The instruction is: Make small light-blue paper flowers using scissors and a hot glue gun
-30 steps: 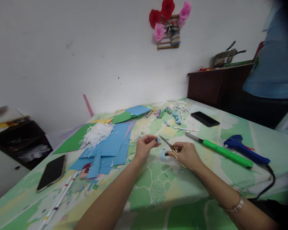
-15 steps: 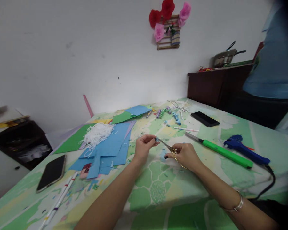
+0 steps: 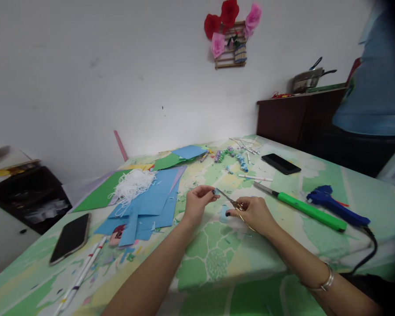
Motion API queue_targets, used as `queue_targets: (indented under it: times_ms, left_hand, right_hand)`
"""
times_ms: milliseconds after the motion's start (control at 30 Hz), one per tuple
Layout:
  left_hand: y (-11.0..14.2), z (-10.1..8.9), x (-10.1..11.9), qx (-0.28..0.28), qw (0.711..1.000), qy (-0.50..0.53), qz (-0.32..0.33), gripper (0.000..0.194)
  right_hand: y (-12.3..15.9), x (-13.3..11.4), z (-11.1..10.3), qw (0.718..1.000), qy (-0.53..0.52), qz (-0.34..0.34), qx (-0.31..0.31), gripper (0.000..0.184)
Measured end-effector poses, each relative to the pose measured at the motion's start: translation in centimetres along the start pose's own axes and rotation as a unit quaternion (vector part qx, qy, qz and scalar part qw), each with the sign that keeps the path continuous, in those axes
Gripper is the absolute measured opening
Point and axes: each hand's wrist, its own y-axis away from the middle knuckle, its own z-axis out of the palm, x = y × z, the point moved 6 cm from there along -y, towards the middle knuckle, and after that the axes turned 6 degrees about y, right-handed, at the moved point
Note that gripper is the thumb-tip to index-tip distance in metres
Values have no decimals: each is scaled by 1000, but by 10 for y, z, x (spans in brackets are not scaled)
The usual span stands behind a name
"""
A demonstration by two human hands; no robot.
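Observation:
My left hand (image 3: 199, 202) pinches a small piece of light blue paper (image 3: 217, 192) between thumb and fingertips. In my right hand (image 3: 253, 214) is a pair of gold-handled scissors (image 3: 236, 205), their blades pointing left and meeting the paper at my left fingertips. Whether the blades are parted is too small to tell. Under the scissors, on the tablecloth (image 3: 213, 263), lies a light blue paper scrap (image 3: 223, 213). Blue paper sheets (image 3: 151, 197) topped by a tangle of white string (image 3: 134, 186) lie to the left of my left hand.
A green utility knife (image 3: 311, 211), a blue glue gun (image 3: 337, 206) and a black phone (image 3: 281, 163) lie at right. Curled paper pieces (image 3: 228, 153) sit at the back. Another phone (image 3: 70, 238) and white sticks (image 3: 82, 272) are at left. A person in blue (image 3: 375, 83) stands at far right.
Both hands stay almost in place. The small blue paper at my left fingertips and the scissor blades have shifted very slightly.

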Motion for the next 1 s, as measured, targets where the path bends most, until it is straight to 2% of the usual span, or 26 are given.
queue_targets:
  times_ms: [1000]
  left_hand:
    - [0, 0, 2, 4, 1000, -11, -2, 16]
  right_hand:
    - [-1, 0, 2, 1000, 8, -3, -15, 41]
